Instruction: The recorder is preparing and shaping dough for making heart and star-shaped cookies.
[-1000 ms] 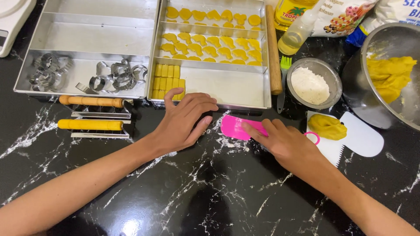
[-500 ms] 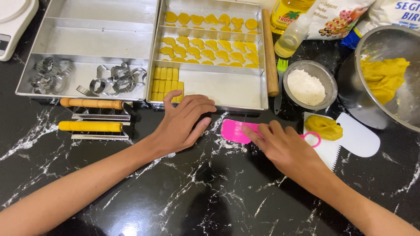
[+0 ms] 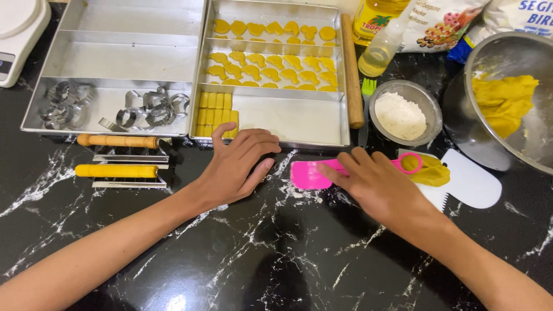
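The right hand [image 3: 380,187] covered the middle of the pink spatula [image 3: 311,174]. The left hand [image 3: 239,164] hid whatever lay beneath its palm. The steel mixing bowl [image 3: 489,63], kitchen scale [image 3: 17,34] and oil bottle [image 3: 374,17] were cut off by the edges.

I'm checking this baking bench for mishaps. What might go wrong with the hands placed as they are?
1. The left hand rests flat by the tray edge, close to the cut dough strips; a slip might dent them.
2. The right hand presses the pink spatula flat, with no real grip; it may skid on the marble counter.
3. The flour bowl stands just beyond that hand and might get knocked.
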